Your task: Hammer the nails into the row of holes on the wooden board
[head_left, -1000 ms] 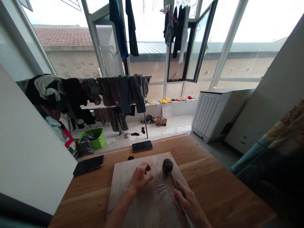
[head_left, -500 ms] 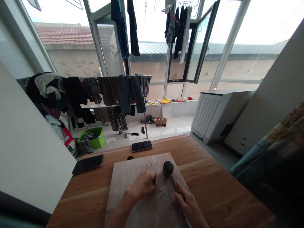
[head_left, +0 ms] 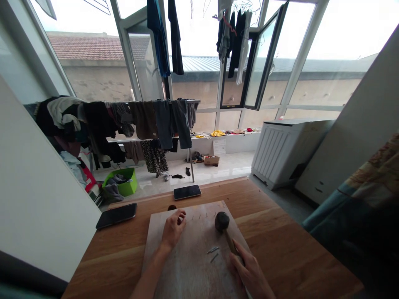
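My right hand [head_left: 249,265] grips a rubber mallet [head_left: 229,238] by its wooden handle; the dark head is over the right side of a pale wooden board [head_left: 183,265]. Upright nails [head_left: 200,216] stand in a row near the board's far edge. My left hand [head_left: 173,228] is over the far left of the board, at the left part of that row, with its fingers curled together. Anything between those fingertips is too small to make out, and the hand hides part of the row. A few loose nails [head_left: 213,250] lie on the board left of the mallet handle.
The board lies on a wooden table [head_left: 280,249]. One phone [head_left: 116,216] is at the table's left edge, another phone [head_left: 187,192] beyond the board. A small dark round object [head_left: 171,207] sits behind the board. Further off are a laundry rack [head_left: 162,101] and a green basket [head_left: 129,187].
My left hand has moved left and away from me, from beside the loose nails to the left part of the nail row. My right hand and the mallet have hardly moved.
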Motion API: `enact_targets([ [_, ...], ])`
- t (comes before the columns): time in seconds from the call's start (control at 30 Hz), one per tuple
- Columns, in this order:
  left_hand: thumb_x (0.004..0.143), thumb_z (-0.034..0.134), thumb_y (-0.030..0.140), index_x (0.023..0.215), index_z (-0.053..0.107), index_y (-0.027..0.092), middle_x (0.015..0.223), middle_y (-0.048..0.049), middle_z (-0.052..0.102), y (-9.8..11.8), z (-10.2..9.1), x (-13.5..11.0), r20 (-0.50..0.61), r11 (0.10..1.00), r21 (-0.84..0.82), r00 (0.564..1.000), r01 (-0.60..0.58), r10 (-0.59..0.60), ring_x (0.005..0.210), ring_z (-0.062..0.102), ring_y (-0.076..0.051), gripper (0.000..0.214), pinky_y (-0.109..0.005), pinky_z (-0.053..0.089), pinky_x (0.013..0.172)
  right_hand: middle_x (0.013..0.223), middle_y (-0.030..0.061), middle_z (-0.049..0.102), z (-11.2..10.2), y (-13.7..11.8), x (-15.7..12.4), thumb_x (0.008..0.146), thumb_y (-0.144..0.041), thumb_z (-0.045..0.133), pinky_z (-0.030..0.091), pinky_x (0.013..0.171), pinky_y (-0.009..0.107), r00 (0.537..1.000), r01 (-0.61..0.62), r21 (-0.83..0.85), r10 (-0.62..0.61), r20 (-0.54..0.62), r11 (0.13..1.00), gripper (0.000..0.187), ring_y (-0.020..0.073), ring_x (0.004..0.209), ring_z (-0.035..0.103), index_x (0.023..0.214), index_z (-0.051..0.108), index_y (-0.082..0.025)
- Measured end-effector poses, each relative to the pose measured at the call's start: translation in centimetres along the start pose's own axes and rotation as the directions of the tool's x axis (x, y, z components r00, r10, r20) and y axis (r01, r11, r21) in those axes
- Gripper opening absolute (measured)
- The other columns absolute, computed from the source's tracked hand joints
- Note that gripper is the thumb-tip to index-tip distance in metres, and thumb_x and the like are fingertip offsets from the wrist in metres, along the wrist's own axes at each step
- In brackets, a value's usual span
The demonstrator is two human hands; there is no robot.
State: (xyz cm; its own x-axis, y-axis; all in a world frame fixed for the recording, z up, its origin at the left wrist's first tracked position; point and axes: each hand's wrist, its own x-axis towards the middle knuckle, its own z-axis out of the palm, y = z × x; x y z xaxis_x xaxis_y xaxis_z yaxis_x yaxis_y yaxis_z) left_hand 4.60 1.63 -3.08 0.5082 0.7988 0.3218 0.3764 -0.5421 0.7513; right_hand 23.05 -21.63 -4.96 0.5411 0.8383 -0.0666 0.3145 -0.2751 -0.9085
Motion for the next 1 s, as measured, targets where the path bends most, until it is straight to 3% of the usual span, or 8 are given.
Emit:
enact_targets([
  [0.27,0.083,0.052,0.024,0.090,0.065,0.021,0.087,-0.0023,0.070,-0.1,-0.3,-0.3,0.041,0.998,0.029,0.998,-0.050,0.049,0.066,0.061,-0.014,0.015,-0.027,0.049,0.068,0.062,0.0013,0.068,0.1,-1.3,-0.1,0.085,-0.047,0.052,0.051,0.051,0.024,0.998,-0.011,0.051,0.007,0.065,0.999,0.057,0.0174,0.051,0.063,0.133,0.060,-0.015],
  [0.47,0.082,0.053,0.025,0.103,0.063,0.021,0.087,-0.0015,0.071,-0.3,-0.2,-0.2,0.051,1.000,-0.007,0.999,0.020,-0.020,0.065,0.061,-0.014,0.024,-0.026,0.050,0.067,0.064,-0.0035,0.057,3.7,-5.3,0.7,0.086,-0.046,0.048,0.036,0.029,0.018,0.991,-0.041,0.204,0.013,0.133,0.978,0.064,0.0086,0.034,0.047,0.141,0.047,-0.012],
  [0.6,0.080,0.055,0.021,0.109,0.061,0.022,0.085,0.0008,0.071,-0.4,-0.1,-0.1,0.032,0.998,-0.024,0.998,0.054,-0.053,0.063,0.061,-0.013,0.030,-0.025,0.049,0.065,0.066,-0.0049,0.053,6.0,-7.5,2.0,0.088,-0.040,0.048,0.037,0.029,0.016,0.973,0.024,0.274,-0.085,0.216,0.961,0.057,0.0061,0.034,0.048,0.139,0.048,-0.016],
  [0.77,0.078,0.054,0.014,0.106,0.063,0.021,0.091,-0.0013,0.071,-0.5,-0.1,-0.3,0.032,0.997,-0.077,0.999,-0.010,0.012,0.063,0.060,-0.012,0.030,-0.023,0.047,0.062,0.066,-0.0056,0.054,7.8,-8.0,2.9,0.087,-0.035,0.048,0.036,0.027,0.014,0.952,0.025,0.240,-0.096,0.290,0.970,0.052,0.0049,0.032,0.046,0.136,0.051,-0.017],
  [0.9,0.080,0.054,0.017,0.113,0.059,0.021,0.086,-0.0007,0.070,-0.4,-0.3,-0.2,0.053,0.998,-0.064,0.999,0.003,0.001,0.064,0.060,-0.013,0.033,-0.023,0.047,0.063,0.066,-0.0059,0.053,7.9,-7.8,2.6,0.088,-0.032,0.047,0.035,0.027,0.013,0.954,0.039,0.252,-0.112,0.280,0.967,0.050,0.0044,0.032,0.046,0.135,0.052,-0.017],
  [1.0,0.080,0.057,0.023,0.115,0.056,0.021,0.092,-0.0013,0.067,-0.2,-0.4,-0.3,0.055,0.999,-0.018,0.998,0.038,-0.037,0.063,0.059,-0.013,0.036,-0.025,0.049,0.065,0.067,-0.0053,0.053,6.4,-7.1,1.8,0.088,-0.036,0.048,0.036,0.028,0.014,0.964,0.020,0.274,-0.092,0.251,0.961,0.052,0.0051,0.033,0.047,0.136,0.051,-0.017],
])
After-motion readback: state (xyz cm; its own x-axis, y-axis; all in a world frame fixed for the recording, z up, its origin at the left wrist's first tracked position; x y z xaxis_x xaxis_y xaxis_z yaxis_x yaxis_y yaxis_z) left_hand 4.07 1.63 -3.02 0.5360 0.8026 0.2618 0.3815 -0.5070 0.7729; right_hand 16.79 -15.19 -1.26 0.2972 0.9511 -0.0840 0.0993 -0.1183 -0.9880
